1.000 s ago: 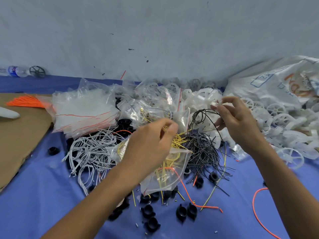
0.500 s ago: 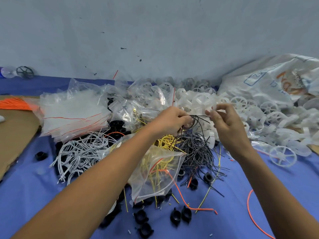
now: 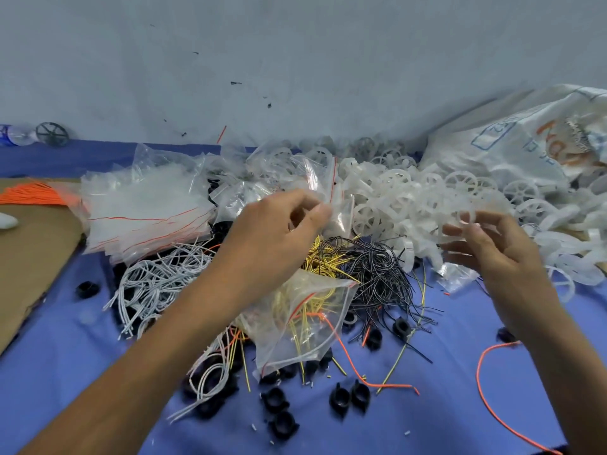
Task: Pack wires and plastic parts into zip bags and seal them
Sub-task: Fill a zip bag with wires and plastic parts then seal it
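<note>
Counting gives two hands, one filled bag (image 3: 305, 320), three wire heaps, and four black parts (image 3: 340, 397) at the front, with more behind. The bag is clear with a red zip line. It lies on the blue cloth (image 3: 65, 372) between the forearms, propped on the heaps, with yellow strands inside. White wires (image 3: 154, 280), yellow wires (image 3: 325, 257) and black wires (image 3: 377, 267) are noted around it. The left hand (image 3: 279, 231) is curled at an upper bag (image 3: 331, 188); its grip cannot be told through blur. The right hand (image 3: 492, 254) is half-curled at the white wheels (image 3: 410, 198); a hold cannot be told.
</note>
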`<move>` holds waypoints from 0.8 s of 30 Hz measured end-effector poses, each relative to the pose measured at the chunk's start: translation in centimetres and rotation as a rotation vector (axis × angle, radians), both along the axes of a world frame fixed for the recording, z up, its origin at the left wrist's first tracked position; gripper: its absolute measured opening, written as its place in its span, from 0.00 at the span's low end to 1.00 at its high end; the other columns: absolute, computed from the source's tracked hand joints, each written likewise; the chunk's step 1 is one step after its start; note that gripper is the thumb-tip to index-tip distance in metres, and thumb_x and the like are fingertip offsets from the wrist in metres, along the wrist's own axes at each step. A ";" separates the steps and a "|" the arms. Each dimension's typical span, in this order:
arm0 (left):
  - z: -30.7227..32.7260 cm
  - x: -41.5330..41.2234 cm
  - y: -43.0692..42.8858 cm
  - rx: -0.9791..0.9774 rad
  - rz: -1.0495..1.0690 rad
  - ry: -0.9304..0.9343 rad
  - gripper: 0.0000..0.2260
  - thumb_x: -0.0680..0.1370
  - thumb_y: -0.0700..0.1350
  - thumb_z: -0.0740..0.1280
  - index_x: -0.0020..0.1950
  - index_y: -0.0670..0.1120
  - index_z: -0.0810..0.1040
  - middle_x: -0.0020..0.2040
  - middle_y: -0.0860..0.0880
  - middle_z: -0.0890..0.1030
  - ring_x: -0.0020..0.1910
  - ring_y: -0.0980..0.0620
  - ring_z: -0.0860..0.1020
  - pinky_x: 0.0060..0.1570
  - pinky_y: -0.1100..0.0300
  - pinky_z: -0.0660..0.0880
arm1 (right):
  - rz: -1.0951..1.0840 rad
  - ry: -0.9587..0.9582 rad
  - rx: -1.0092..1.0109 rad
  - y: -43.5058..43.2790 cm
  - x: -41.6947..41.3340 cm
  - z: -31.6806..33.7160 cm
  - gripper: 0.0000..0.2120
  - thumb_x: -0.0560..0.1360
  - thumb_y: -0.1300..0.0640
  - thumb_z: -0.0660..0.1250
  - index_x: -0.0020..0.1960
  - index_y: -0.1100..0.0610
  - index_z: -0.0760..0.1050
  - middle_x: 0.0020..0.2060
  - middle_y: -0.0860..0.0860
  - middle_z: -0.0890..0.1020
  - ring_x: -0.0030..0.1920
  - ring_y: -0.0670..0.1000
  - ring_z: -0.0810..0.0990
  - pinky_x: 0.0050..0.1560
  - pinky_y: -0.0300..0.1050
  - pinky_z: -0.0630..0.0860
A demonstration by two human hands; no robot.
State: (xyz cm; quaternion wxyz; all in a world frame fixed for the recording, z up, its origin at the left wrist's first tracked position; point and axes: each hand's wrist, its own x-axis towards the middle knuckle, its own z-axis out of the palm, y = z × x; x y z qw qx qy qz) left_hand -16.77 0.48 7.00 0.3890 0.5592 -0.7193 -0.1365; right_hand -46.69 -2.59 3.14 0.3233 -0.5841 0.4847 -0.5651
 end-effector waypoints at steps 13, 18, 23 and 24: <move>-4.8 1.6 8.7 -0.058 0.063 -0.360 0.06 0.79 0.59 0.61 0.52 0.59 0.70 0.35 0.59 0.78 0.33 0.51 0.78 0.31 0.54 0.73 | 0.795 -0.293 0.466 9.9 5.9 -3.3 0.15 0.78 0.55 0.66 0.61 0.61 0.75 0.48 0.63 0.80 0.47 0.60 0.79 0.48 0.51 0.79; -5.3 1.7 9.0 -0.181 0.084 -0.424 0.08 0.79 0.56 0.58 0.52 0.56 0.74 0.29 0.57 0.77 0.25 0.50 0.76 0.23 0.57 0.67 | 0.598 0.017 0.357 9.6 9.6 -3.4 0.10 0.83 0.59 0.59 0.58 0.55 0.78 0.47 0.55 0.83 0.44 0.53 0.79 0.48 0.48 0.79; -5.5 2.1 9.1 -0.273 0.112 -0.428 0.11 0.77 0.50 0.64 0.58 0.52 0.78 0.29 0.55 0.78 0.24 0.49 0.76 0.21 0.58 0.68 | 0.391 0.008 0.290 9.4 11.8 -3.3 0.10 0.83 0.59 0.59 0.54 0.54 0.80 0.43 0.54 0.83 0.37 0.51 0.78 0.42 0.48 0.81; -5.4 2.2 9.2 -0.271 0.109 -0.426 0.12 0.78 0.51 0.63 0.59 0.52 0.78 0.31 0.55 0.79 0.25 0.49 0.76 0.21 0.58 0.69 | 0.356 -0.015 0.301 9.4 12.1 -3.3 0.10 0.82 0.60 0.60 0.54 0.54 0.80 0.43 0.54 0.84 0.36 0.52 0.79 0.41 0.49 0.81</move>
